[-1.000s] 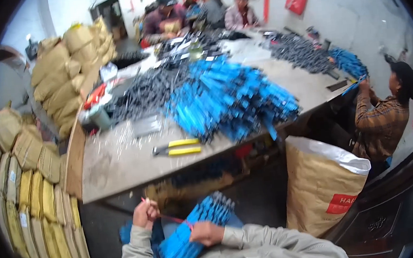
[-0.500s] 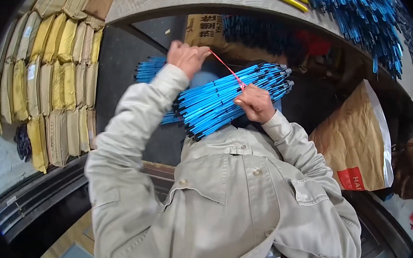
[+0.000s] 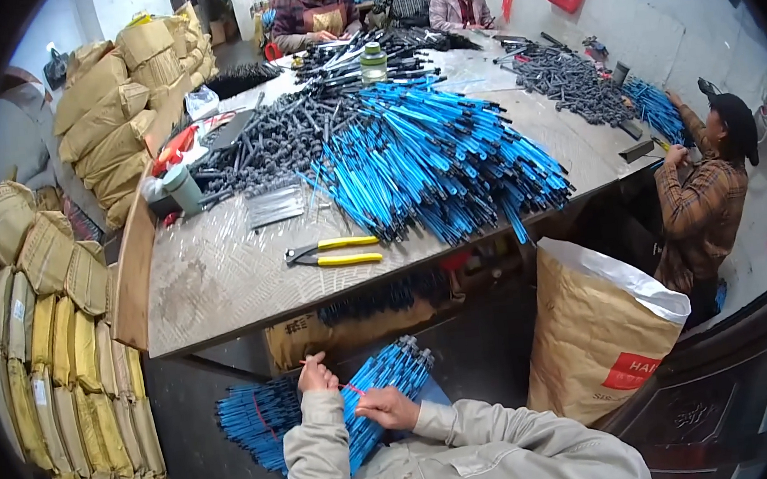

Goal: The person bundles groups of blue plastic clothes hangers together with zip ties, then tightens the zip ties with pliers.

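Across my lap lies a thick bundle of thin blue rods [image 3: 399, 366] with dark and grey ends. A red cord [image 3: 352, 389] runs round it. My left hand [image 3: 318, 374] is closed on one end of this cord, just above the bundle's left side. My right hand [image 3: 387, 409] is also closed, resting on the bundle where the cord meets it, thumb on top. Left of my left forearm, a second bundle of blue rods [image 3: 246, 423] sits low down, with a red tie round it.
Ahead stands a worktable [image 3: 201, 296] bearing a heap of blue rods [image 3: 450, 161], yellow-handled pliers [image 3: 334, 251] and dark parts. A large paper sack [image 3: 583, 331] stands at right. Stacked packages [image 3: 52, 360] line the left. A co-worker [image 3: 707, 184] sits at right; others sit beyond the table.
The view has tilted up, bringing the tabletop and co-workers into sight. My left hand has come closer to my right hand, and less red cord shows between them.
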